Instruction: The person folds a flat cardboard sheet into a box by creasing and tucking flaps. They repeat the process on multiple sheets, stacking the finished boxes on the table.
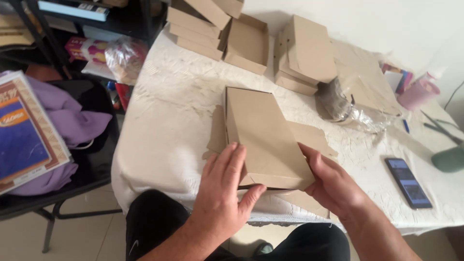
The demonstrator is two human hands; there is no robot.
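Far left: chair [72,193] with purple cloth [67,121] and a board-game box [24,130]. Left hand [223,193] flat on the near-left corner of the flat cardboard box [266,137], fingers spread, thumb under the edge, pressing rather than clamped. Box lies mid-surface [164,125], lid down, flaps sticking out beneath. Right hand [333,186] cups the near-right corner, fingers hidden. Looks like the fold-and-close step; front flap probably needs tucking. Right: phone [408,182], finished boxes [304,53] behind.
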